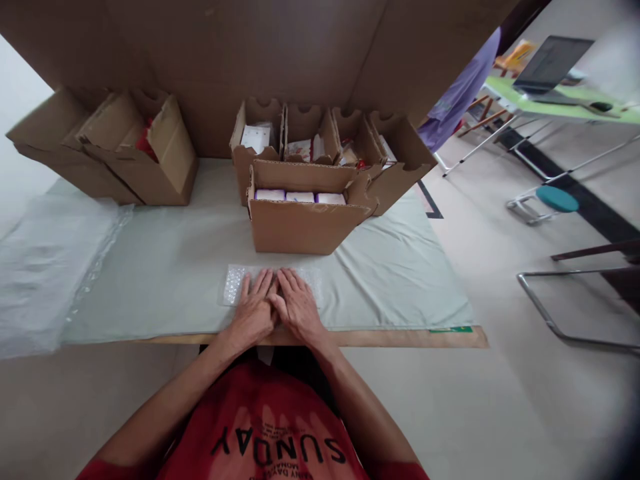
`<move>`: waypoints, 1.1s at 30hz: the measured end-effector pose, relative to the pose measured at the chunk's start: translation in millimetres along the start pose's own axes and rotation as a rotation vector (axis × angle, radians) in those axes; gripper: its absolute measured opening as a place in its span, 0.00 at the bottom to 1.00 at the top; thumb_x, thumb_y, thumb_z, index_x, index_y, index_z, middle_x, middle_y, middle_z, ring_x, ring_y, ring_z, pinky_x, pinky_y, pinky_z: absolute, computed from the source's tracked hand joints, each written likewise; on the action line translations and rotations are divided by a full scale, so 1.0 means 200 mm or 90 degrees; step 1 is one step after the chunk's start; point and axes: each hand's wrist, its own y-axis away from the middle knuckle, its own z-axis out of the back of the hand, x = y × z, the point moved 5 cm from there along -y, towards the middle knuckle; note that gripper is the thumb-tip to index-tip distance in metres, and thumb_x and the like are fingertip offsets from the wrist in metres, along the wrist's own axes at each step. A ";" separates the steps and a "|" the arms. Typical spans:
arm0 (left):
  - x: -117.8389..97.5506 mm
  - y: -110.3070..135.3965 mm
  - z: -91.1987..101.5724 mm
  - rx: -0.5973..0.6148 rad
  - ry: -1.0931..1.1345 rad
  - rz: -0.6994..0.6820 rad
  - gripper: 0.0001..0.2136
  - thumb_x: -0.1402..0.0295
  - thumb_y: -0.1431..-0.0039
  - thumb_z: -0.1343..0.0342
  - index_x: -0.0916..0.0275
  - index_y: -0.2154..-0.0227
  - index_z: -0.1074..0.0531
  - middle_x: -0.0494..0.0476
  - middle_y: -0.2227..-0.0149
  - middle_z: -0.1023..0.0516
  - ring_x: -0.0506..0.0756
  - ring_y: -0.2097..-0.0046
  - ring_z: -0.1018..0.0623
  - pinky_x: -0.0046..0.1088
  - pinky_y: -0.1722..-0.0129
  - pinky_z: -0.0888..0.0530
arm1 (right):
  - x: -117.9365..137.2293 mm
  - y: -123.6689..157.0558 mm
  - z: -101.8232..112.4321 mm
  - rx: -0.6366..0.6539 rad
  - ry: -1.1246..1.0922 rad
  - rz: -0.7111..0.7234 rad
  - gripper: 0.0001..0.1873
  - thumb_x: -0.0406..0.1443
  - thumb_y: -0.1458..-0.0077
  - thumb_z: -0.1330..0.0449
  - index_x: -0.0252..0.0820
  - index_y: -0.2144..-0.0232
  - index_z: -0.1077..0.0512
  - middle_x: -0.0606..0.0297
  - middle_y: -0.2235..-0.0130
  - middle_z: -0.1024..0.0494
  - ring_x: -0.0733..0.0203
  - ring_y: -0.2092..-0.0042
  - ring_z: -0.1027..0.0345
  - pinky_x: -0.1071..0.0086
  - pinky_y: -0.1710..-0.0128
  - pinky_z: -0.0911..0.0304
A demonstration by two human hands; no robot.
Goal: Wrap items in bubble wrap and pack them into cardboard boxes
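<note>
A sheet of clear bubble wrap (233,285) lies flat on the pale green cloth near the table's front edge. On its middle rests my left hand (254,308), palm down with the fingers stretched out. Beside it my right hand (299,307) also lies flat on the wrap, its thumb touching the left hand. Neither hand is closed on anything. Whatever may be under the palms is hidden. Just beyond the wrap stands a low cardboard bin (300,227) with several white, purple-edged packs (300,197) inside.
Behind it, more open cardboard bins (260,157) hold small items. Two larger cardboard boxes (173,180) stand at the left. Plastic sheets (45,267) hang over the left edge of the cloth (165,267). A person's purple sleeve (460,93), a laptop (553,63) and a stool (557,199) are at right.
</note>
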 end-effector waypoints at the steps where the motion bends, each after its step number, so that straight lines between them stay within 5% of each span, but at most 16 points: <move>1: 0.03 0.02 0.01 -0.006 -0.011 0.014 0.28 0.62 0.32 0.52 0.67 0.31 0.41 0.70 0.29 0.41 0.67 0.28 0.43 0.54 0.29 0.51 | -0.04 0.03 0.00 -0.005 0.030 -0.004 0.31 0.47 0.30 0.53 0.36 0.32 0.39 0.52 0.31 0.37 0.48 0.29 0.48 0.52 0.33 0.48; 5: 0.21 0.15 0.05 -0.043 -0.061 0.064 0.30 0.57 0.31 0.53 0.71 0.32 0.40 0.75 0.29 0.44 0.70 0.27 0.44 0.55 0.30 0.47 | -0.21 0.16 0.05 -0.037 0.139 -0.029 0.30 0.45 0.30 0.53 0.37 0.32 0.39 0.53 0.29 0.40 0.48 0.28 0.50 0.52 0.31 0.56; 10: 0.39 0.30 0.12 -0.069 -0.064 0.145 0.30 0.56 0.29 0.57 0.72 0.33 0.39 0.81 0.31 0.41 0.72 0.29 0.41 0.62 0.33 0.45 | -0.34 0.25 0.13 -0.076 0.170 -0.056 0.28 0.45 0.30 0.52 0.41 0.34 0.36 0.54 0.32 0.35 0.48 0.30 0.45 0.51 0.32 0.53; 13: 0.36 0.32 0.24 -0.137 -0.035 0.159 0.29 0.56 0.29 0.58 0.69 0.32 0.41 0.81 0.29 0.45 0.72 0.28 0.44 0.64 0.34 0.45 | -0.34 0.29 0.22 -0.119 0.167 -0.067 0.26 0.45 0.30 0.52 0.42 0.37 0.32 0.52 0.33 0.33 0.46 0.31 0.43 0.49 0.35 0.48; 17: 0.13 0.26 0.40 -0.233 0.017 0.033 0.29 0.58 0.29 0.56 0.63 0.29 0.49 0.72 0.25 0.54 0.67 0.25 0.54 0.56 0.30 0.49 | -0.17 0.27 0.32 -0.200 0.149 -0.016 0.23 0.42 0.30 0.52 0.42 0.40 0.31 0.53 0.34 0.32 0.48 0.31 0.45 0.50 0.35 0.48; 20: 0.00 0.15 0.34 -0.185 0.039 -0.051 0.30 0.58 0.29 0.56 0.64 0.29 0.49 0.69 0.26 0.51 0.64 0.25 0.53 0.52 0.28 0.51 | 0.03 0.16 0.24 -0.121 0.132 0.071 0.22 0.38 0.31 0.51 0.42 0.39 0.31 0.54 0.33 0.32 0.49 0.30 0.46 0.52 0.34 0.50; 23: 0.00 0.06 0.18 -0.082 0.029 -0.035 0.29 0.57 0.28 0.58 0.70 0.31 0.44 0.71 0.29 0.42 0.64 0.27 0.45 0.51 0.29 0.49 | 0.11 0.04 0.08 0.002 0.125 0.075 0.25 0.35 0.33 0.49 0.37 0.35 0.35 0.51 0.32 0.34 0.47 0.30 0.45 0.53 0.35 0.47; 27: 0.13 0.08 0.05 -0.027 -0.014 -0.010 0.28 0.57 0.28 0.58 0.69 0.33 0.39 0.71 0.29 0.41 0.65 0.27 0.43 0.53 0.30 0.48 | 0.00 0.03 0.00 0.011 0.135 0.048 0.26 0.38 0.32 0.49 0.36 0.35 0.35 0.51 0.32 0.36 0.46 0.30 0.45 0.51 0.34 0.49; 33: 0.41 0.25 0.16 -0.078 -0.015 0.122 0.23 0.60 0.32 0.55 0.62 0.40 0.29 0.69 0.34 0.32 0.69 0.32 0.34 0.55 0.35 0.39 | -0.31 0.26 0.15 -0.101 0.131 -0.025 0.23 0.41 0.30 0.53 0.41 0.39 0.30 0.53 0.35 0.30 0.49 0.33 0.41 0.51 0.36 0.46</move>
